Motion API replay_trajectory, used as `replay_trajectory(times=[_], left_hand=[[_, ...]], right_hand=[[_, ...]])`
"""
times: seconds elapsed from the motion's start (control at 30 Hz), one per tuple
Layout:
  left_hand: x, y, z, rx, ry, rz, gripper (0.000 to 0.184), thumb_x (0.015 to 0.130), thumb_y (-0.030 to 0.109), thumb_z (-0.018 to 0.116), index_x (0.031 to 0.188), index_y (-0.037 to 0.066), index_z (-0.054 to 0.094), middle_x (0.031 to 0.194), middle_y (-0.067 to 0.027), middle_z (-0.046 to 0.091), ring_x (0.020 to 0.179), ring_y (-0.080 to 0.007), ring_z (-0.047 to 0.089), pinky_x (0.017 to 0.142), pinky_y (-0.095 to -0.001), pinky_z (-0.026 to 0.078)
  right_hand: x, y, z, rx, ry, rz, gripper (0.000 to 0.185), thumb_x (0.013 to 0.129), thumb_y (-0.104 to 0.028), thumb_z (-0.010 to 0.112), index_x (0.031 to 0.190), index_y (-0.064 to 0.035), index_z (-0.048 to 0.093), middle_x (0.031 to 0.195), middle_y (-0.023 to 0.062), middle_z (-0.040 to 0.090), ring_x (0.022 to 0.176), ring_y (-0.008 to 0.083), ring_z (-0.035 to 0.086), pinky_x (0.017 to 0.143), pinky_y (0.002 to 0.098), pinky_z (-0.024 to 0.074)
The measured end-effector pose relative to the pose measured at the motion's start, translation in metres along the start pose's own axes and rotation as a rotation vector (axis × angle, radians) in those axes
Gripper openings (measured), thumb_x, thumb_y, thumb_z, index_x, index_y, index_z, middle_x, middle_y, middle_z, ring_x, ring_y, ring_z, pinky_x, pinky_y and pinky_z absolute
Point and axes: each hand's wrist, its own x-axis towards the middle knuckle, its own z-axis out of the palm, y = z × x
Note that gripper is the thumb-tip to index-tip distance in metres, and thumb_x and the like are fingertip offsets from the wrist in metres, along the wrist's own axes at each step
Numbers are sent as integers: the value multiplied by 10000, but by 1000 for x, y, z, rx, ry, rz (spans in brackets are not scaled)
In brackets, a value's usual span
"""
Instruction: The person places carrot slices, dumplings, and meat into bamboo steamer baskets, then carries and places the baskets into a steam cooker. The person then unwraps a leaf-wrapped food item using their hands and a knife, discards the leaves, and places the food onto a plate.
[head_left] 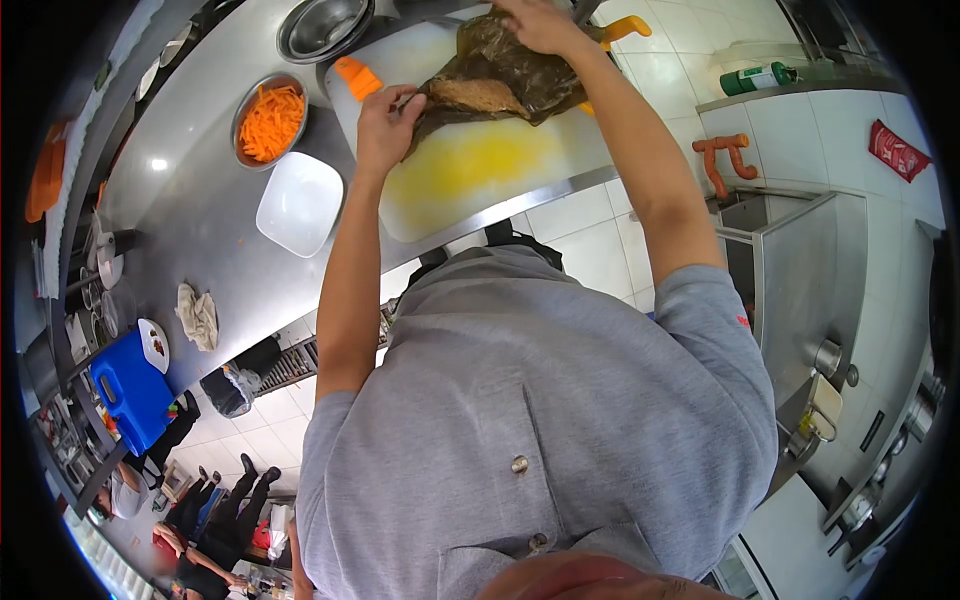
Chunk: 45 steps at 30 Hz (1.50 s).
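A dark, translucent plastic bag (pixel 545 75) lies crumpled on a white cutting board (pixel 400 215). In its opening shows a brown, grainy piece of food (pixel 480 97) whose kind I cannot make out. My left hand (pixel 385 130) is closed at the near left edge of the bag, with thumb and fingers pinching the plastic. At the bag's far side, my right hand (pixel 540 25) grips the plastic from above, its fingertips close to the top of the view. An orange carrot piece (pixel 358 77) rests on the board beyond my left hand. Yellow stains mark the board.
Left of the board stand a metal bowl of shredded carrot (pixel 270 122), a white square dish (pixel 300 205) and empty metal bowls (pixel 325 28). A cloth (pixel 197 317) and blue case (pixel 133 390) sit further left. Several people (pixel 215 530) are at lower left.
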Motion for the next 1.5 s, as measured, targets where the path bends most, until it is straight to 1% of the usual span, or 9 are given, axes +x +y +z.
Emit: replay_trajectory(times=[0.07, 0.17, 0.43, 0.9, 0.97, 1.23, 1.33, 1.4, 1.5], left_hand=[[-6, 12, -1, 16, -52, 74, 350, 827, 183, 761, 1124, 21, 675, 1015, -155, 645, 963, -254, 630, 839, -332, 496], [-10, 15, -3, 84, -151, 158, 431, 814, 175, 764, 1199, 24, 642, 1060, -168, 639, 972, -288, 625, 868, -345, 489], [-3, 5, -2, 361, -79, 357, 281, 773, 80, 734, 1041, 1, 701, 969, -147, 686, 896, -362, 598, 812, -424, 499], [-62, 3, -44, 299, -33, 112, 183, 799, 91, 722, 960, 5, 713, 893, -158, 688, 818, -333, 644, 760, -382, 511], [-84, -3, -50, 276, -23, 35, 201, 792, 108, 740, 965, 7, 713, 888, -157, 689, 807, -320, 652, 743, -375, 513], [-83, 9, -58, 25, 113, -262, 318, 866, 243, 744, 1049, -12, 697, 904, -117, 710, 785, -178, 654, 722, -290, 506], [-57, -18, -59, 20, 177, -182, 316, 874, 203, 720, 1097, -18, 683, 897, -109, 706, 800, -174, 662, 733, -295, 516], [-43, -27, -63, 290, -117, -206, 312, 838, 136, 717, 1110, -10, 678, 908, -122, 705, 831, -190, 675, 746, -308, 526], [-32, -26, -64, 256, -170, -227, 329, 793, 63, 710, 1115, 6, 680, 887, -114, 696, 821, -165, 652, 738, -291, 518]], right_hand=[[-3, 3, -1, 17, -170, -384, 344, 882, -232, 596, 1191, -82, 623, 1297, 241, 547, 1207, 413, 516, 997, 465, 443], [-6, -4, -21, -37, -393, -389, 269, 892, -191, 586, 1128, -82, 656, 1208, 233, 582, 1135, 416, 551, 967, 480, 459], [-28, 41, -10, -278, -369, -316, 438, 794, -74, 694, 1205, -61, 543, 1082, 189, 631, 1106, 384, 576, 908, 476, 461], [-55, 5, -19, -70, -606, -246, 331, 814, -80, 676, 1126, -58, 568, 1056, 151, 630, 1032, 346, 588, 852, 429, 482], [-62, 14, 19, -320, 26, -394, 397, 748, -68, 725, 1119, -71, 583, 1058, 147, 641, 1027, 361, 605, 880, 460, 498], [-148, -13, 9, -198, -149, -583, 390, 728, -9, 632, 1109, -90, 624, 1040, 127, 620, 1066, 356, 568, 875, 450, 519], [-129, -20, 15, -82, -50, -350, 374, 733, -23, 637, 1100, -97, 648, 1044, 126, 617, 1096, 364, 552, 881, 456, 519], [-94, -41, 21, -37, 104, -324, 386, 744, -43, 658, 1124, -112, 652, 1081, 124, 621, 1119, 373, 539, 889, 459, 522], [-50, -63, 53, -125, 274, -432, 321, 765, -76, 687, 1085, -67, 659, 993, 147, 656, 988, 356, 608, 819, 430, 527]])
